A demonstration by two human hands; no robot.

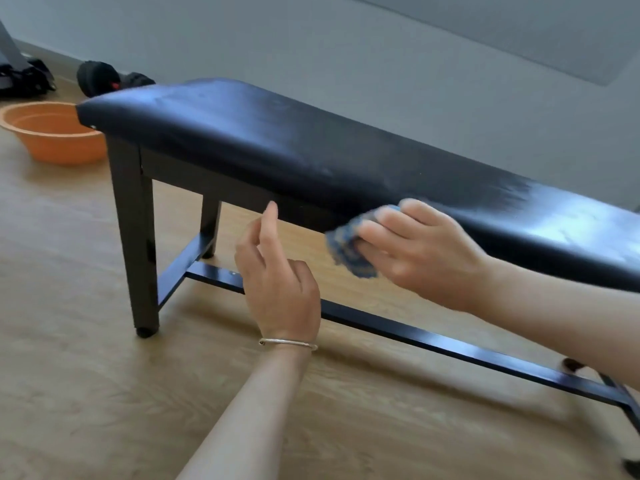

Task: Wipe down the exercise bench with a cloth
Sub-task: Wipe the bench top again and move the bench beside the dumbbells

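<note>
A black padded exercise bench (263, 140) on a dark frame runs from upper left to lower right across the wooden floor. My right hand (422, 251) grips a crumpled blue cloth (349, 247) and presses it against the near side edge of the padding, about halfway along. My left hand (277, 275) hovers in front of the bench with fingers loosely curled and the index finger raised, holding nothing. It wears a thin silver bracelet at the wrist. The right hand is slightly blurred.
An orange basin (52, 133) stands on the floor beyond the bench's left end. Black dumbbells (104, 79) and a dark bag (24, 77) lie by the grey wall. The frame's low crossbar (433, 337) runs near the floor under the bench.
</note>
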